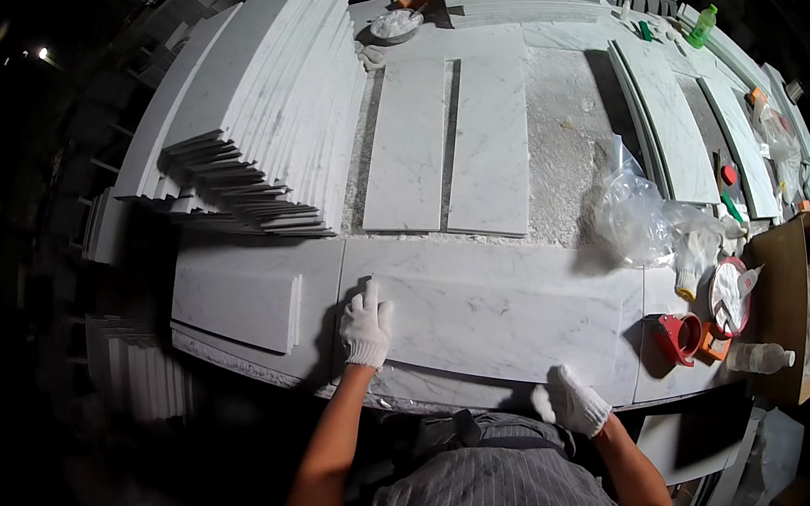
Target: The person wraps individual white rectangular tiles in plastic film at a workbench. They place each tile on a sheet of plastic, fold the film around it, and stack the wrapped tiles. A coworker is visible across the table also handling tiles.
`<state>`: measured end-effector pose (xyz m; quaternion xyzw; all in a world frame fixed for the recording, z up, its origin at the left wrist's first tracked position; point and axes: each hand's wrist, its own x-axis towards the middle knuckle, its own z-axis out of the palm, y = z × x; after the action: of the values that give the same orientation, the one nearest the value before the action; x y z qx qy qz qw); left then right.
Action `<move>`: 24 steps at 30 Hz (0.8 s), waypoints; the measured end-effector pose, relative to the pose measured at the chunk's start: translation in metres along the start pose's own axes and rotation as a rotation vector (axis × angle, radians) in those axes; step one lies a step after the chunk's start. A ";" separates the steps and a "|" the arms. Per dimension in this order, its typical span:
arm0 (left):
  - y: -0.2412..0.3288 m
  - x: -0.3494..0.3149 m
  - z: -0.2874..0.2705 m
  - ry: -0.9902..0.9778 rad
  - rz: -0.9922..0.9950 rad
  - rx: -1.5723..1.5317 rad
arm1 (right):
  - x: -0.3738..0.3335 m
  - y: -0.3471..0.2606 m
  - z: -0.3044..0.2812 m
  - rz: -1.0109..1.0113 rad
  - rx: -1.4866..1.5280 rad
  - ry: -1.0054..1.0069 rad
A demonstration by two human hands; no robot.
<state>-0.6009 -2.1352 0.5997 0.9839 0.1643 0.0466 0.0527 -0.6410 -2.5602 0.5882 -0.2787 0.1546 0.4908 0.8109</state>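
slab (498, 320) along the table (562, 180) front edge looks heavy, brittle; hold both ends. left hand (367, 331) lies straight-fingered; right hand (579, 403), grip unclear.

Before me, a slab (503, 327) along the tabletop's (676, 380) near edge

Behind it, two slabs (487, 149) side by side, a slab stack (285, 117) to their left; tape dispenser (671, 338) and bottle (760, 357) by the near right corner, beside a box (781, 310).

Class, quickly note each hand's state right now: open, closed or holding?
Left hand: open, fingers extended at the marble slab's left end.
Right hand: at its near edge; grip cannot be told.
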 end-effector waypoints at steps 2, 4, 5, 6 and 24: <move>0.002 0.000 -0.002 -0.005 -0.025 0.002 | -0.025 -0.020 0.023 0.257 -0.249 0.380; 0.004 -0.002 -0.002 0.039 -0.029 0.001 | -0.032 -0.032 0.018 -0.237 -0.667 0.584; 0.003 -0.004 -0.001 0.030 -0.045 -0.015 | -0.036 -0.043 0.020 -0.372 -0.630 0.839; 0.002 -0.005 -0.001 0.021 -0.061 -0.030 | -0.038 -0.053 0.025 -0.633 -0.639 0.986; -0.002 -0.005 0.016 0.034 -0.467 -0.276 | -0.002 -0.039 -0.002 -0.481 -1.223 1.326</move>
<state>-0.6041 -2.1366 0.5834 0.9020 0.3795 0.0715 0.1931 -0.6077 -2.5765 0.5989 -0.9050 0.2387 0.0465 0.3491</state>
